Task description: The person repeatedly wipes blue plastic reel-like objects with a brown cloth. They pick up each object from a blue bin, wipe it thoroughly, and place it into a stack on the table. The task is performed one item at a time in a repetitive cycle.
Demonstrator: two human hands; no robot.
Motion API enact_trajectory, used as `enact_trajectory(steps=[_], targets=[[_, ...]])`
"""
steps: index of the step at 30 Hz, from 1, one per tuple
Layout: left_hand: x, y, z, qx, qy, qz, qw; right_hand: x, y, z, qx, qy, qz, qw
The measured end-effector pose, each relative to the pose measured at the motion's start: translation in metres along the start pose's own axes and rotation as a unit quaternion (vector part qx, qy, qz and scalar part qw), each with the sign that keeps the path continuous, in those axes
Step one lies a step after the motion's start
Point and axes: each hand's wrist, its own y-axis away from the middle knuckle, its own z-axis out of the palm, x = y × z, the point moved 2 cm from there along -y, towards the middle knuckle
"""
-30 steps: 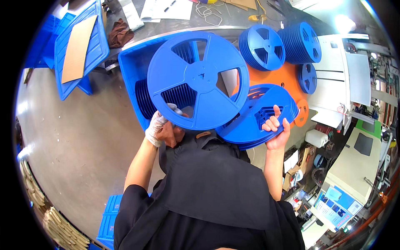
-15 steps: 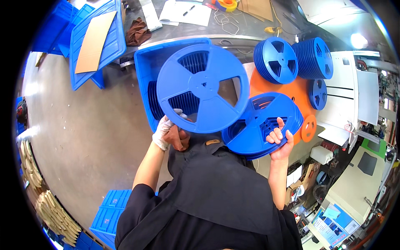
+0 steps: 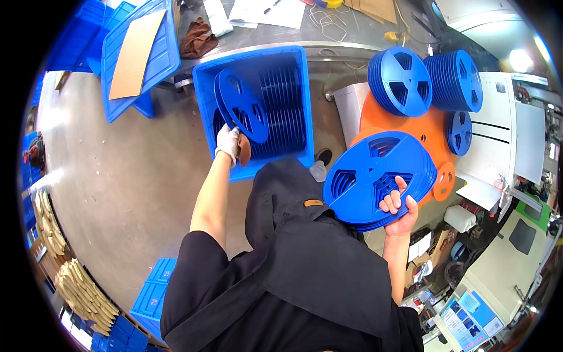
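My left hand (image 3: 227, 145), in a white glove, grips the lower edge of a blue plastic reel (image 3: 236, 94) with three wide spokes. Bunched in the same hand is a brown cloth (image 3: 244, 150). That reel stands tilted over the left part of a blue bin (image 3: 309, 132), where rows of blue reels (image 3: 284, 114) stand on edge. Bare-skinned, my right hand (image 3: 401, 211) curls round the right edge of a stack of blue reels (image 3: 358, 202), its fingers reaching into an opening of the top one. The stack is tipped toward me.
Behind the right-hand stack is an orange round table (image 3: 375, 120) bearing upright reel stacks (image 3: 404, 85) and a small orange disc (image 3: 444, 182). A metal workbench (image 3: 246, 44) with papers and another brown cloth (image 3: 198, 40) runs along the far side. Blue crates (image 3: 153, 293) stand at lower left.
The left-hand reel has moved away from in front of me, down and left into the bin's opening, uncovering the rows inside. My right hand keeps its hold on the stack.
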Motion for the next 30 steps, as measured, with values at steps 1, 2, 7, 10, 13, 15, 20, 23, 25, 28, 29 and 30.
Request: enact_trajectory(steps=[1, 2, 7, 10, 13, 15, 20, 23, 25, 28, 29, 30], targets=[[-0.004, -0.010, 0.005, 0.003, 0.014, -0.001, 1.000, 0.000, 0.001, 0.000, 0.006, -0.001, -0.002, 1.000], [-0.006, -0.016, 0.009, -0.005, -0.016, -0.002, 1.000, 0.001, 0.002, -0.001, 0.012, -0.002, -0.004, 1.000], [0.006, -0.014, 0.056, -0.024, -0.070, -0.038, 0.997, -0.002, 0.007, -0.005, 0.024, 0.000, -0.017, 1.000], [-0.012, -0.022, 0.058, -0.036, -0.134, -0.071, 0.988, -0.001, 0.008, -0.002, 0.026, -0.003, -0.018, 0.999], [-0.013, -0.011, 0.068, -0.039, -0.149, -0.091, 0.984, -0.001, 0.008, 0.000, 0.034, 0.001, -0.027, 0.999], [-0.007, 0.006, 0.069, -0.064, -0.167, -0.058, 0.982, -0.002, 0.008, 0.001, 0.029, -0.001, -0.032, 0.999], [0.070, 0.098, 0.094, -0.227, -0.364, 0.235, 0.872, -0.018, 0.005, 0.006, -0.074, -0.079, -0.044, 0.993], [0.113, 0.156, 0.128, -0.316, -0.432, 0.427, 0.729, -0.042, 0.004, 0.020, -0.158, -0.133, -0.035, 0.978], [0.127, 0.177, 0.144, -0.373, -0.407, 0.555, 0.622, -0.046, 0.002, 0.035, -0.201, -0.147, -0.041, 0.968], [0.157, 0.205, 0.159, -0.400, -0.496, 0.562, 0.528, -0.046, -0.005, 0.041, -0.269, -0.148, -0.039, 0.951], [0.148, 0.200, 0.163, -0.388, -0.472, 0.574, 0.545, -0.049, -0.008, 0.046, -0.276, -0.135, -0.037, 0.951], [0.150, 0.198, 0.162, -0.400, -0.479, 0.571, 0.534, -0.048, -0.010, 0.051, -0.282, -0.128, -0.035, 0.950]])
